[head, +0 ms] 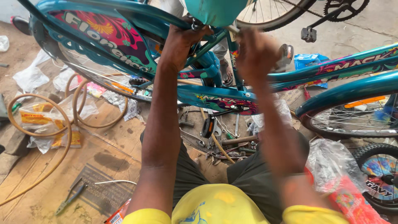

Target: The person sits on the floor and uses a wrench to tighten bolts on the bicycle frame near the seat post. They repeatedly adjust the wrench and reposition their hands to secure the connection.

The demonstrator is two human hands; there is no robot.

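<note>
A teal bicycle (215,97) with floral decals stands in front of me, its teal saddle (213,11) at the top of the view. My left hand (182,41) is closed around the hardware under the saddle where the seat post meets the frame. My right hand (253,52) is blurred and closed on the seat post area just right of it; a thin metal tool seems to stick out above it, but I cannot tell for certain. Both forearms reach up from my lap.
Several hand tools (226,143) lie on the ground between my knees. A tan hose (62,124) loops over cardboard (103,166) at the left among plastic bags (31,76). Pliers (70,199) lie lower left. A small black-tyred wheel (379,170) stands at the right.
</note>
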